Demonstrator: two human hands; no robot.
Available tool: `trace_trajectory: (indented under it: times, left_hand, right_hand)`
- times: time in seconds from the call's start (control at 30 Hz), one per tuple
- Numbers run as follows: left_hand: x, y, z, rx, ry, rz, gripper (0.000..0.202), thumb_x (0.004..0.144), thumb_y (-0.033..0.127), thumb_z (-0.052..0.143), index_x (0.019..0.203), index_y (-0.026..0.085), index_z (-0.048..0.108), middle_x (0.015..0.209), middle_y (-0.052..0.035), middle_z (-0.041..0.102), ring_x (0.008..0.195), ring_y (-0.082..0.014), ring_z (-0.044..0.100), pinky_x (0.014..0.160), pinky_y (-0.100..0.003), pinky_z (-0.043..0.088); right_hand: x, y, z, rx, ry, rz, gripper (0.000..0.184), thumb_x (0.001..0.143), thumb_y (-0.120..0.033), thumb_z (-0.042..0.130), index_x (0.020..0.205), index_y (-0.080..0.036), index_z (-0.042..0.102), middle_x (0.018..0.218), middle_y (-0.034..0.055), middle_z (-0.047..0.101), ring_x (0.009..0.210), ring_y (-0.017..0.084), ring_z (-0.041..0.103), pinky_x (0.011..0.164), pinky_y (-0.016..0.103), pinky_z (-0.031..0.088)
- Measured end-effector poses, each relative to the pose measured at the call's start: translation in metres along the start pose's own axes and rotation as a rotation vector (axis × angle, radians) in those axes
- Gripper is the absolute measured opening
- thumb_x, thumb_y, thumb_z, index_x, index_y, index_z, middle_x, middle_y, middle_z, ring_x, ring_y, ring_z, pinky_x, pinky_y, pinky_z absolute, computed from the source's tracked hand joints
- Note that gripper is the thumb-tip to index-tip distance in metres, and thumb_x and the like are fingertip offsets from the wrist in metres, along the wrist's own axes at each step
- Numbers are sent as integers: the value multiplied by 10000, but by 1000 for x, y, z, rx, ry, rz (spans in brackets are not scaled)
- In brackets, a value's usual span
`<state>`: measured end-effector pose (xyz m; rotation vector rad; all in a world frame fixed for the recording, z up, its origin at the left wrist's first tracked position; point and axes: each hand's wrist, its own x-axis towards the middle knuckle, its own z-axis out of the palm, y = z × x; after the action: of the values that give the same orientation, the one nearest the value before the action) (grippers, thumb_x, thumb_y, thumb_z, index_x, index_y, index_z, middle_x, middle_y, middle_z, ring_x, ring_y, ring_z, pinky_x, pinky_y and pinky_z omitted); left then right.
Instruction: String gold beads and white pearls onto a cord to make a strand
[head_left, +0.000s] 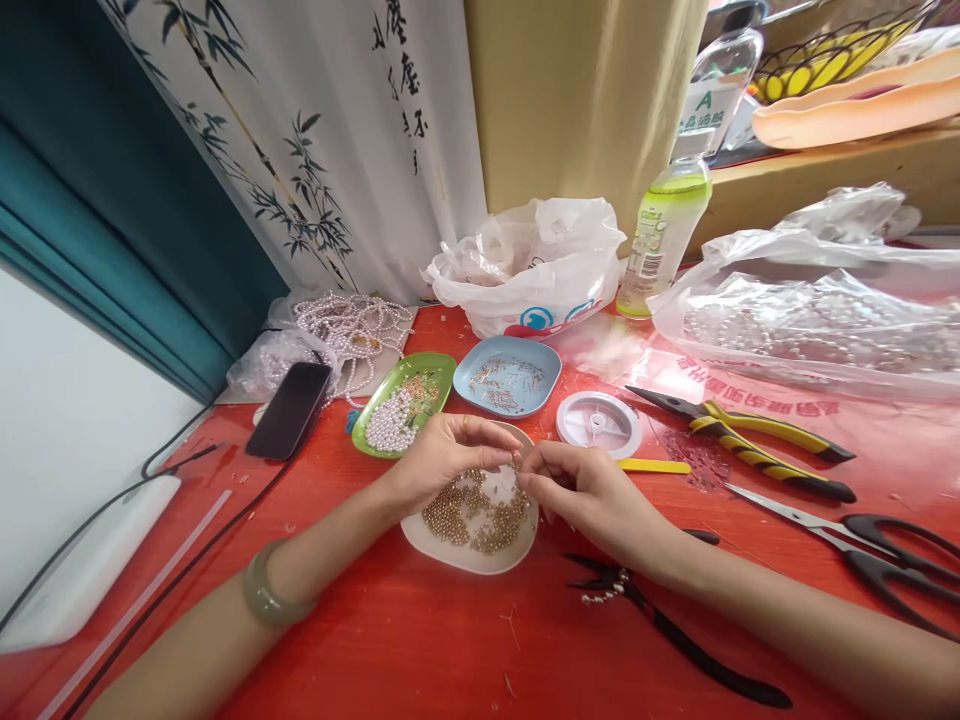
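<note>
My left hand point(446, 455) and my right hand point(585, 490) meet over a white dish point(474, 562), fingertips pinched close together. Whatever they hold is too small to make out; a tiny pinkish speck shows at the left fingertips. Many small gold beads point(457, 515) lie in the dish beneath. Just behind it are a green tray point(442, 372) with white pearl beads point(390, 425) and gold bits, and a blue tray point(544, 400) with small metal pins. Under my right forearm lie black-handled pliers point(675, 635) with a short strand of silvery beads point(606, 590) across them.
On the right lie yellow-black long-nose pliers point(742, 430), scissors point(847, 540), a white spool point(598, 425) and a yellow strip point(654, 466). Plastic bags point(532, 280) and a bottle point(664, 240) stand behind. A phone point(289, 410), pearl strands point(352, 325) and a cable point(180, 575) are leftward.
</note>
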<state>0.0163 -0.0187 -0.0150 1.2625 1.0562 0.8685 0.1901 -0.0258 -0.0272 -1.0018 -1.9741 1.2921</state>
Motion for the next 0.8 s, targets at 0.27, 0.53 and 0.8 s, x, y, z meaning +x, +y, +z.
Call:
trace_trajectory:
  times: [0.27, 0.53, 0.8]
  left_hand:
    - [0, 4, -5, 182, 53, 43, 214, 700, 256, 632, 885, 153, 653, 855, -71, 675, 762, -153, 611, 708, -277, 471]
    - [4, -2, -14, 928, 68, 368, 155, 784, 174, 536, 866, 197, 666, 879, -37, 662, 877, -177, 528, 817, -346, 403]
    - [1, 0, -9, 1161, -24, 398, 200, 825, 198, 475, 924, 188, 649, 885, -55, 620, 864, -194, 476, 751, -336, 408]
  right_hand:
    - [1, 0, -1, 36, 44, 8, 162, 802, -234, 436, 677, -162, 510, 539, -29, 471, 500, 92, 415, 471, 226, 318]
    - [-1, 0, -2, 62, 144, -5, 193, 837, -291, 421, 687, -180, 471, 512, -49, 443, 468, 87, 384, 452, 228, 300]
    - [1, 0, -1, 47, 133, 18, 189, 829, -295, 431, 697, -175, 493, 497, -46, 450, 459, 83, 395, 439, 221, 303]
